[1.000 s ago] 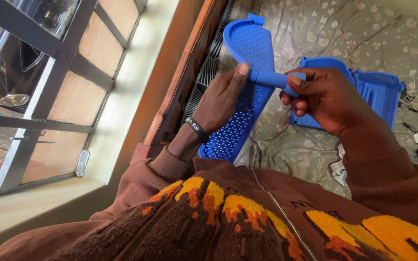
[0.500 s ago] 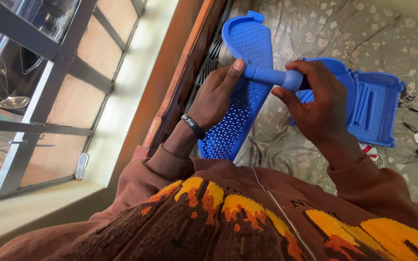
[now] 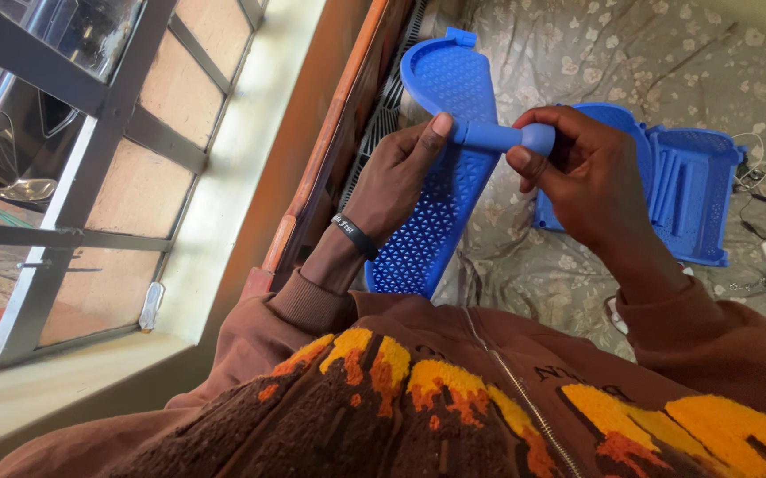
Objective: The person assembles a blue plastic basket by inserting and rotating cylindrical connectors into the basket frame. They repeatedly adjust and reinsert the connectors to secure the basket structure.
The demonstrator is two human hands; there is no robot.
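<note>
Far left: a barred metal window frame (image 3: pixel 73 168) over a pale sill.

The left hand (image 3: pixel 396 181), black wristband (image 3: pixel 356 237) at the wrist, has its thumb tip pressed on one end of a short blue plastic cylindrical peg (image 3: pixel 498 135); its other fingers lie behind a long blue perforated plastic panel (image 3: pixel 440 204) that stands tilted against the bed edge.

The right hand (image 3: pixel 582 181) pinches the peg's other end between thumb and curled fingers.

Beyond it a blue ribbed plastic tray piece (image 3: pixel 688 199) lies on the floral bedsheet (image 3: pixel 569 53).

Risk, as judged: uneven pressure could skew the peg off the panel, or the leaning panel could slide.

The peg-to-panel joint is hidden; objects at the right edge are cut off.
</note>
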